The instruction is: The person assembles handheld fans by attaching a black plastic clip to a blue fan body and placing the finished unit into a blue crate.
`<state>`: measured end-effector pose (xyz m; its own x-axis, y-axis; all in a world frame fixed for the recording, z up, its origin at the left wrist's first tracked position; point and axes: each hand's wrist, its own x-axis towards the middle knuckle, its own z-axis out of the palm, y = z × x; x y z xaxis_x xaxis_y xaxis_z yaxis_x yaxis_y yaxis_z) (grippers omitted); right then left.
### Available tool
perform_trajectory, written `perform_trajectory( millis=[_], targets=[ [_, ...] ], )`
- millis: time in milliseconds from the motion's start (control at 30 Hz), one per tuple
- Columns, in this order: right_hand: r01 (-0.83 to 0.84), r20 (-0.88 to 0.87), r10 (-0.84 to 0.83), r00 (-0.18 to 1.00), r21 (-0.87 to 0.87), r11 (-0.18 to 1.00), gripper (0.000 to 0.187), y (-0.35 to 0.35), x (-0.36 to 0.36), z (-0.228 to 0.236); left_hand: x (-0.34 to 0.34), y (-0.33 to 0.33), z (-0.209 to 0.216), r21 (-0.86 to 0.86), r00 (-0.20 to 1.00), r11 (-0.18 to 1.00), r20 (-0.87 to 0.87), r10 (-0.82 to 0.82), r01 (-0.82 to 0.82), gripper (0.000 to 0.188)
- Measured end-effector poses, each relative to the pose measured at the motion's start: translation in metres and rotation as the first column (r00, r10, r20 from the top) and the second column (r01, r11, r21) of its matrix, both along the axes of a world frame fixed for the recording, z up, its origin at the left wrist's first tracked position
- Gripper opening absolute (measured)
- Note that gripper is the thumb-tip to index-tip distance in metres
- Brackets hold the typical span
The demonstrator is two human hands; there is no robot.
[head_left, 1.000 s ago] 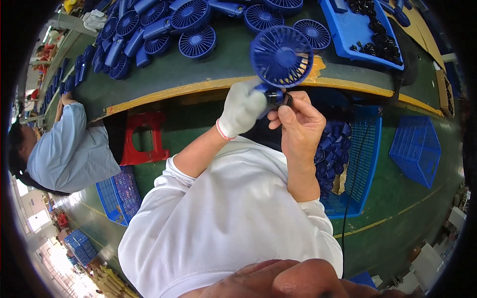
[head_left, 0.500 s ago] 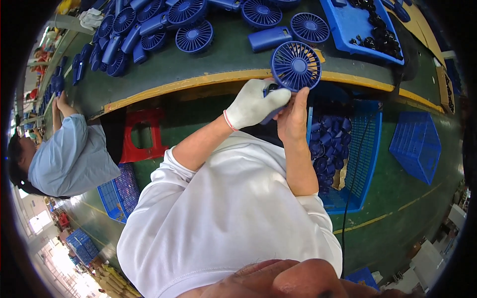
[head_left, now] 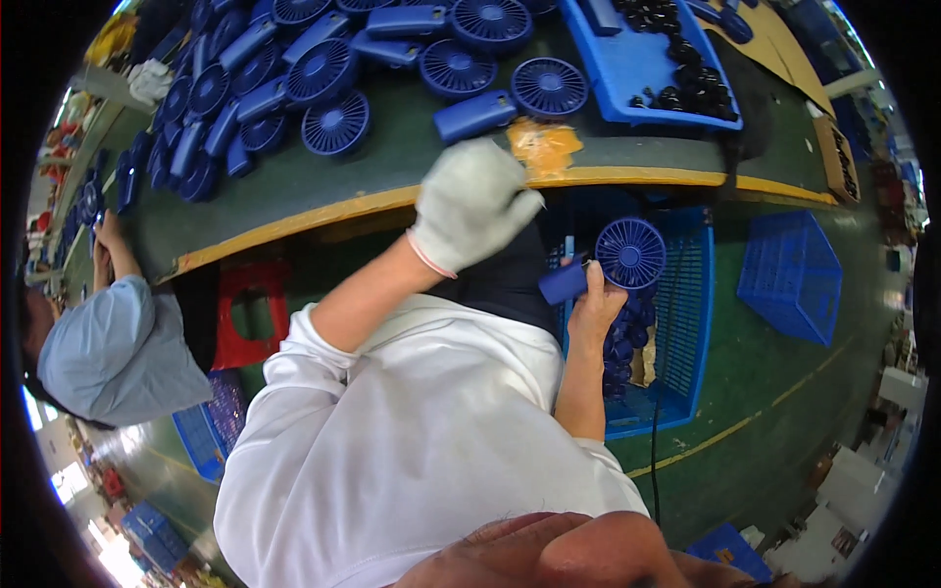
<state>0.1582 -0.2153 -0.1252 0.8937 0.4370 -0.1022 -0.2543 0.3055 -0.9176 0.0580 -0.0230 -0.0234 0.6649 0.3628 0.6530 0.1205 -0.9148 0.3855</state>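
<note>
1. Your bare right hand (head_left: 596, 302) is below the near edge of the bench (head_left: 392, 162), its thumb and fingers clamped on a blue fan (head_left: 630, 253) by the handle.
2. That fan is over the crate (head_left: 694, 343) under the bench, well apart from the benchtop.
3. Your gloved left hand (head_left: 472, 208) hangs at the bench's near edge, blurred. Its thumb stands apart from the fingers; you cannot tell from here whether they grip anything.
4. Just beyond that glove, a loose fan (head_left: 473, 118) lies on the bench, next to an orange patch (head_left: 545, 147).
5. The crate under the bench holds many dark blue parts (head_left: 618, 348) and a scrap of brown card (head_left: 643, 358).
6. The blue tray (head_left: 616, 76), on the bench's right part, holds small black parts (head_left: 691, 83) and a blue piece (head_left: 600, 15).
7. The brown box (head_left: 825, 162) at the bench's right end holds dark bits, too small to tell.
8. A second crate (head_left: 789, 279) stands on the floor below the bench's right part.
9. Blue fans (head_left: 321, 71) lie heaped across the bench's left part.
</note>
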Motion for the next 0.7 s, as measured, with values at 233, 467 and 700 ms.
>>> perform_trajectory(
  millis=[233,467,700],
  targets=[
    [0.209,-0.704,-0.336,0.625,-0.264,0.942,0.030,-0.086,0.038,-0.136,0.038,0.061,0.017,0.329,0.907,0.920,-0.284,0.312,-0.213,0.048],
    [0.054,0.209,0.017,0.978,-0.330,0.942,0.009,0.003,0.071,0.000,0.043,0.085,0.007,0.347,0.937,0.930,-0.270,0.220,-0.119,0.046],
    [0.373,0.955,0.272,0.119,-0.297,0.879,0.015,0.167,0.211,0.133,0.018,0.073,0.013,0.213,0.922,0.977,-0.383,0.056,0.030,0.040]
  ],
)
